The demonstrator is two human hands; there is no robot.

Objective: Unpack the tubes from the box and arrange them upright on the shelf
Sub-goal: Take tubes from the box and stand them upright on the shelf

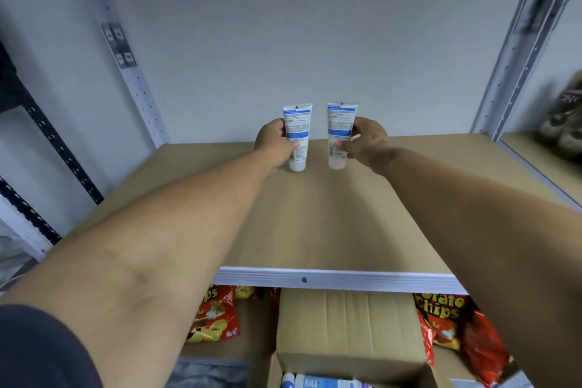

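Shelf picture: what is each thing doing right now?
Left white plastic tube with blue label: upright, cap down on the shelf, gripped by left hand.
Right white tube with blue label: upright, gripped by right hand.
Brown cardboard box: open, tubes inside.
Tan wooden shelf board: holds both tubes.

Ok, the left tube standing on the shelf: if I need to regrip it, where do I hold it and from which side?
Take the left tube round its mid-body, coming from its left side, as the left hand does now. It stands cap-down with the flat crimped end up, so the middle is likely steadiest. The right tube, gripped by the right hand, stands close on the other side.
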